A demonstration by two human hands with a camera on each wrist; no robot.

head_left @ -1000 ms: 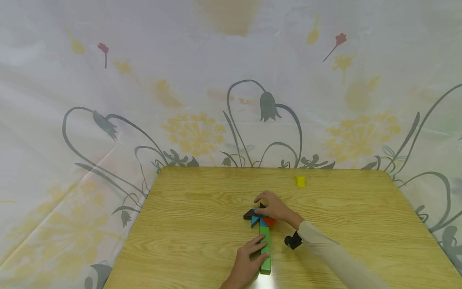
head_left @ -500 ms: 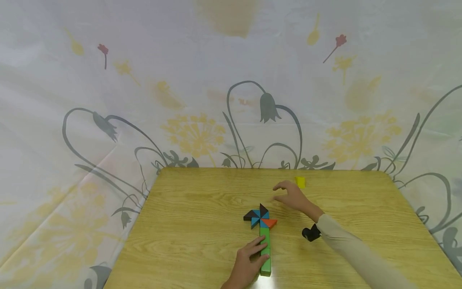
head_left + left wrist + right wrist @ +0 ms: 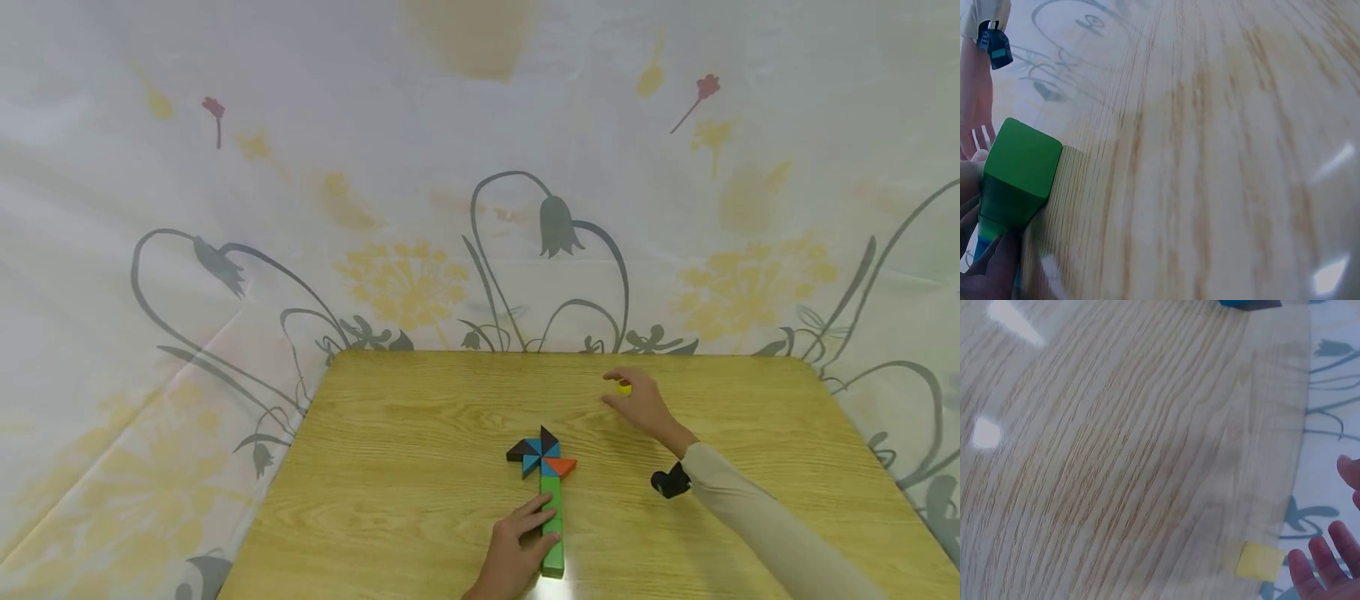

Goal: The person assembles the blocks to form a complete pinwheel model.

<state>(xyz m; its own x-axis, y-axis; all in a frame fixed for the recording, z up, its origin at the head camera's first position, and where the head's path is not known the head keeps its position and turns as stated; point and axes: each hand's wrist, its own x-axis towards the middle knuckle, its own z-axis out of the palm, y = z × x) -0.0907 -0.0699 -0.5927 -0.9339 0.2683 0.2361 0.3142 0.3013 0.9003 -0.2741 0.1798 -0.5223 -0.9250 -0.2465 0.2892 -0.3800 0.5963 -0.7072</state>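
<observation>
Green blocks (image 3: 552, 558) lie end to end in a bar on the table (image 3: 375, 467). At the bar's far end, blue, black and orange-red triangular blocks form a pinwheel (image 3: 541, 455). My left hand (image 3: 512, 546) rests on the bar, fingers and thumb laid across it; the left wrist view shows the green end block (image 3: 1022, 162) close up beside the fingers. Near the table's back edge, my right hand (image 3: 641, 404) hovers with fingers and thumb apart around a small yellow block (image 3: 625, 388). In the right wrist view, the yellow block (image 3: 1260, 562) lies on the table beside the spread fingertips (image 3: 1302, 562).
A black camera (image 3: 671, 481) is worn at the right wrist, over the table. Behind the table's back edge hangs a pale curtain (image 3: 420, 167) with flower prints. Wood surface extends on both sides of the blocks.
My right hand has left the pinwheel and moved back and to the right, to the yellow block. The left hand stays on the green bar, and the blocks have not visibly shifted.
</observation>
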